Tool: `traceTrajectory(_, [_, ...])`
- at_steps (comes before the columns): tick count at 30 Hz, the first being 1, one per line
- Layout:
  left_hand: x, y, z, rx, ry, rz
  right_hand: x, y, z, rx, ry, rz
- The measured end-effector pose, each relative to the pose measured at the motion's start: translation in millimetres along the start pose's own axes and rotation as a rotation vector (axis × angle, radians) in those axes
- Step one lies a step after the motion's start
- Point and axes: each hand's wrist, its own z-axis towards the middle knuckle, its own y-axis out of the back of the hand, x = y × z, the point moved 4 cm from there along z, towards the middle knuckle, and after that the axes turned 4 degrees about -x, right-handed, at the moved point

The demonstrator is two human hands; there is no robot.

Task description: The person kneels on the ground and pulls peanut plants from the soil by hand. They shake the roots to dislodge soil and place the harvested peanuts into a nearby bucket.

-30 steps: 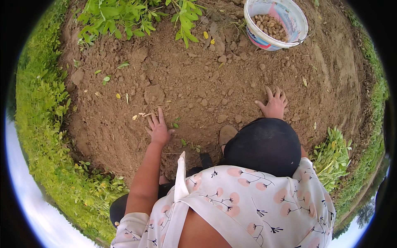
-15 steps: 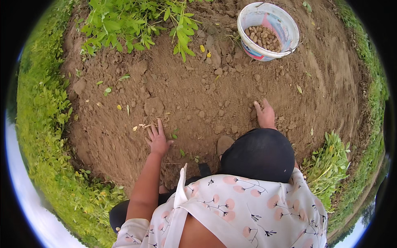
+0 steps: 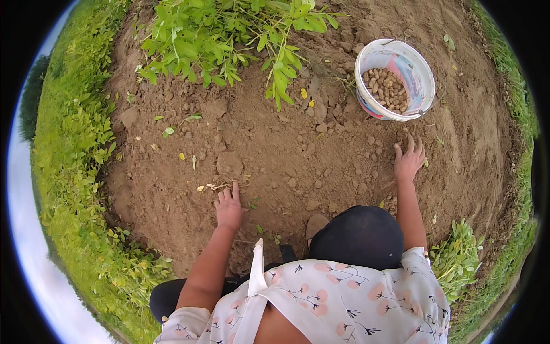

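My left hand rests on the brown soil with its fingers spread. Its fingertips lie beside a thin, pale, dry bit of root. My right hand reaches out over the soil at the right, fingers apart, and I see nothing in it. Just beyond that hand stands a white bucket with coloured patches on its side. Peanuts in their shells cover the bottom of the bucket.
Leafy green plants lie on the soil at the far left of centre. Another leafy bunch is by my right side. Rows of green crop border the soil on the left. Clods and fallen leaves dot the ground.
My right hand has moved right and closer to the bucket, and its fingers have spread. My left hand stays by the dry root. The whole view has shifted slightly.
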Motion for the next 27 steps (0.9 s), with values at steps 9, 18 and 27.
traceTrajectory(9, [1,28,55,-0.287,0.215,-0.749,3,-46,15,0.417,-0.122,-0.179])
traceTrajectory(18, [-99,213,63,0.021,-0.140,-0.501,0,-37,25,0.648,-0.171,-0.111])
traceTrajectory(27, [30,427,28,-0.219,-0.076,-0.063,-5,-41,24,0.619,-0.167,-0.069])
